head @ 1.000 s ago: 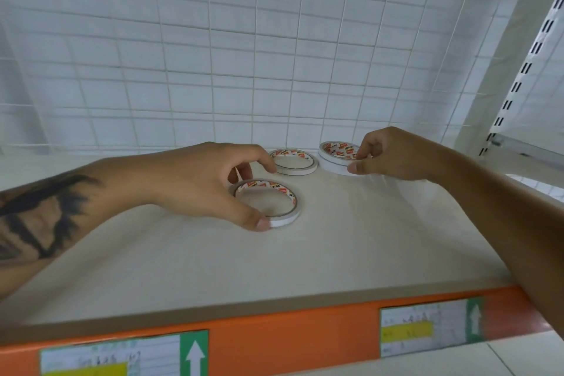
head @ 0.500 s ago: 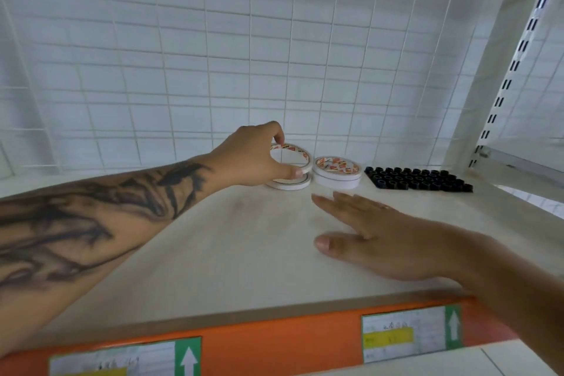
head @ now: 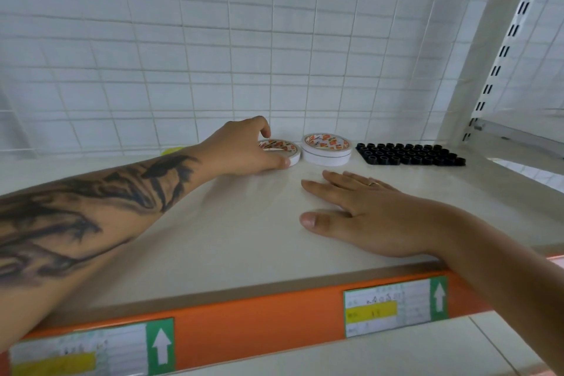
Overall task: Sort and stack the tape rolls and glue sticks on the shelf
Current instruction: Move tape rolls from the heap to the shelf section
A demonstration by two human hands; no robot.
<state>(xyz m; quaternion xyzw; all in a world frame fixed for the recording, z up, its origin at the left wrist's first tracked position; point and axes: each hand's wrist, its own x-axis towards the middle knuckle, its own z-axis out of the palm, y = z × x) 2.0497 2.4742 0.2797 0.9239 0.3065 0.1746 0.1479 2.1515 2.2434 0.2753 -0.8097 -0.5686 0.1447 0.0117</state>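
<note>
So the tape side is looking mostly sorted at this point. The left hand [head: 244, 148] is reaching to the back of the shelf [head: 213, 223] and its grip is curling around the left tape stack [head: 280, 151] — thumb on the front edge, fingers over the top — so it's gripping the rolls where they're sitting on the shelf, near the wire grid back panel [head: 274, 40]. Just beside it, to the right, the second tape stack [head: 326, 149] is sitting on its own, looking like a couple of rolls high and pretty squared up.

The right hand [head: 360, 210] isn't holding anything; it's lying flat, fingers straight, palm down on the shelf in front of the stacks.

Further right there's a black block of caps [head: 409, 154] in neat rows — I'm guessing those are the glue sticks standing upright, but it's too small to be sure. They're looking tidy already.

There's also something yellow-green [head: 172, 150] peeking out behind the left forearm; can't tell what it is.

My read: tape is nearly done, maybe just a last nudge to line up the left stack. No loose rolls are showing anywhere on the shelf.
</note>
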